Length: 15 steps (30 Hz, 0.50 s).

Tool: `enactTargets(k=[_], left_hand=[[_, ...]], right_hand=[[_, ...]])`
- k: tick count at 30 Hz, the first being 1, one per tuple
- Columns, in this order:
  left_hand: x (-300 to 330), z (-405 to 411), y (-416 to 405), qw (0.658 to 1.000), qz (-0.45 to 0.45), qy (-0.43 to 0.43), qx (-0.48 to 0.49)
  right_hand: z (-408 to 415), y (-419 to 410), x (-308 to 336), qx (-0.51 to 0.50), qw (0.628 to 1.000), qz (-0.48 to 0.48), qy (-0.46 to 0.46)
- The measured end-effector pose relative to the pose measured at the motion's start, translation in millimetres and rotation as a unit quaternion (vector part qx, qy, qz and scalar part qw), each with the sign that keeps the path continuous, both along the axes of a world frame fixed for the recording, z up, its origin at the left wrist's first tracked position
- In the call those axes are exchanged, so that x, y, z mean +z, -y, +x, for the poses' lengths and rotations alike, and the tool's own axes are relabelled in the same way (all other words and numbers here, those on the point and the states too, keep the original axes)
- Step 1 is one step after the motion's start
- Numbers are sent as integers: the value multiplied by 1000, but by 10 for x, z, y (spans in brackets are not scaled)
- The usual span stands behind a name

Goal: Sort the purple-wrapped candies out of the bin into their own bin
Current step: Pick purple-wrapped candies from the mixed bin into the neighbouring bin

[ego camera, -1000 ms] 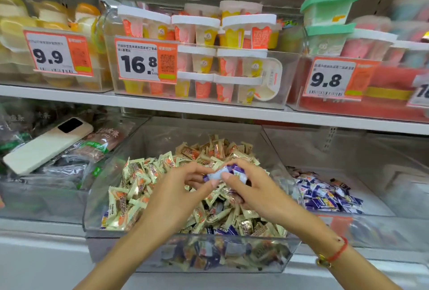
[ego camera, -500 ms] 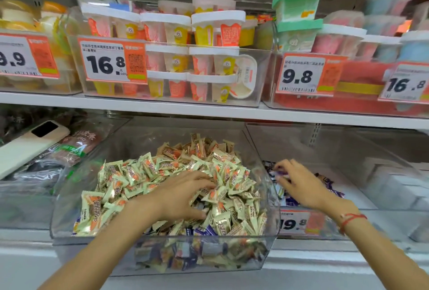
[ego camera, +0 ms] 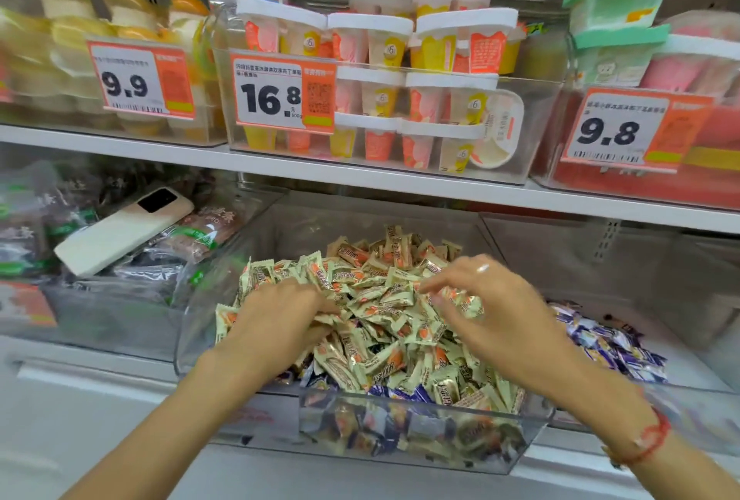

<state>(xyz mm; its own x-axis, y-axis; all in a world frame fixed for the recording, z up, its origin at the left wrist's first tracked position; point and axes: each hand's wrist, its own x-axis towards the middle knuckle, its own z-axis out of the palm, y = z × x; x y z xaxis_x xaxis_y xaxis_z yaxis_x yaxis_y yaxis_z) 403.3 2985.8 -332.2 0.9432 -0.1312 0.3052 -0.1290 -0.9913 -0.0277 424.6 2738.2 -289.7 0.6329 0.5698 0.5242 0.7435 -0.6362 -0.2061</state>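
purple-wrapped candies (ego camera: 612, 343): glossy purple-white, lower right bin | left hand (ego camera: 280, 319): fingers buried in cream candies (ego camera: 384, 299); right hand (ego camera: 492, 311): spread, empty

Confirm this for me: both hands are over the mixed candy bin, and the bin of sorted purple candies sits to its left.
One thing is wrong: the side. The head view shows the purple candies in the bin to the right of the mixed candy bin, not the left. The left hand and right hand are both over the mixed bin, as you said.
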Motion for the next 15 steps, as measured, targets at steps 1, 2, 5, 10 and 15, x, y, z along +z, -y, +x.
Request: enactTargets(k=[1,2,5,10,15], left_hand=[[15,-18,-41,1000,5,24,15],[37,-37,-85,998,13,49,29],[55,-103,-165,994,8,88,66],[-41,-59,-219,998,26,42,39],[74,-166,-231,999,-14,-36,23]], right_hand=[[-15,-163,0,21,998,-50,-20],[1,-308,-13,42,994,-97,-29],[195,-637,-182,82,971,-216,-69],[620,-911,-510,39,948,-286,-138],[707,-1059,-567,-10,950,-292,-112]])
